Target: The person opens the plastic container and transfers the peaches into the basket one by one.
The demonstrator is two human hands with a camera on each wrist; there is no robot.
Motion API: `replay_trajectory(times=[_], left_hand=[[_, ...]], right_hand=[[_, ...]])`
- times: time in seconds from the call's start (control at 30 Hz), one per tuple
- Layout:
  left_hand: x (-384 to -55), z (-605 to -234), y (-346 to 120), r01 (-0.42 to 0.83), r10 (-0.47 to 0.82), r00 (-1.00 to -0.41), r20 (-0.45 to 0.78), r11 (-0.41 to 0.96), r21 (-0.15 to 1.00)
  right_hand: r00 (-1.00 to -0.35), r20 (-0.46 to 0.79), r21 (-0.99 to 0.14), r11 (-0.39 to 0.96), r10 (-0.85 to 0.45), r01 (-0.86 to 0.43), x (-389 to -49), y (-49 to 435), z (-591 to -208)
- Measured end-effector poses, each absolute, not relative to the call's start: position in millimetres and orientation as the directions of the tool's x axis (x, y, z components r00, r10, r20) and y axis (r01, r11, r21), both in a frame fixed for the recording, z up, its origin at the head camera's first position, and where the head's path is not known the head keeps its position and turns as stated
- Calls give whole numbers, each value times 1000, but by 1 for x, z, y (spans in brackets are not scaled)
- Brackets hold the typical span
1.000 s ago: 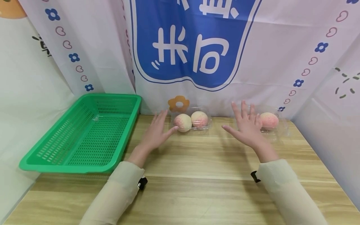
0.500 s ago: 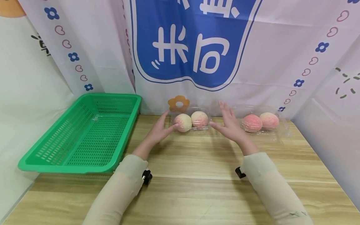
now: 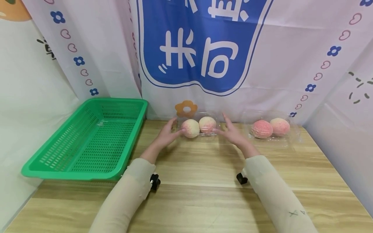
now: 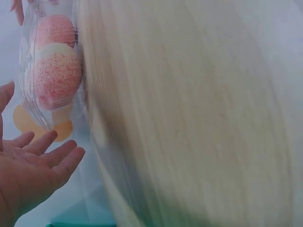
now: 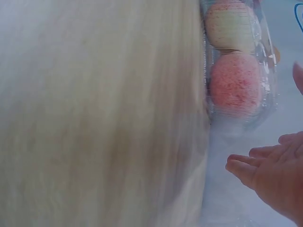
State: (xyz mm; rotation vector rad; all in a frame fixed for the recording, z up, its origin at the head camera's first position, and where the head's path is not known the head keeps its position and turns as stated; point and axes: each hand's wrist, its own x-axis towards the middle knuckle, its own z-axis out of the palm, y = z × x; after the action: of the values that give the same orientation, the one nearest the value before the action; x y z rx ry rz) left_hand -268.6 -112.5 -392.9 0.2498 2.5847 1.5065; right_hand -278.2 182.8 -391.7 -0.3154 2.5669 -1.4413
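Observation:
In the head view, a clear plastic clamshell box [image 3: 204,133] with two pink-and-cream peaches [image 3: 190,128] stands at the table's back edge. My left hand [image 3: 166,134] is at the box's left end, its thumb reaching across the front corner. At the right end is my right hand [image 3: 232,133], thumb toward the front. In the left wrist view the left hand [image 4: 35,172] has spread, relaxed fingers with a gap to the box. The right wrist view also has the right hand's fingers [image 5: 251,165] extended, apart from the box.
A green perforated plastic basket [image 3: 96,142] stands on the left of the wooden table [image 3: 198,194]. To the right is a second clear box [image 3: 281,140] holding two peaches [image 3: 262,129]. A printed white curtain [image 3: 163,103] hangs close behind the boxes.
My right hand has moved left, from in front of the right box to the right end of the middle box. My left hand has shifted slightly right, toward the box's left end.

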Motion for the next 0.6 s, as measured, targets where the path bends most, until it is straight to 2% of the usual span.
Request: replay_trajectory(times=[0.6], left_hand=[[-275, -406, -116, 73, 262, -963, -62, 477, 876]], right_hand=[[-943, -65, -861, 495, -327, -112, -283, 176, -405]])
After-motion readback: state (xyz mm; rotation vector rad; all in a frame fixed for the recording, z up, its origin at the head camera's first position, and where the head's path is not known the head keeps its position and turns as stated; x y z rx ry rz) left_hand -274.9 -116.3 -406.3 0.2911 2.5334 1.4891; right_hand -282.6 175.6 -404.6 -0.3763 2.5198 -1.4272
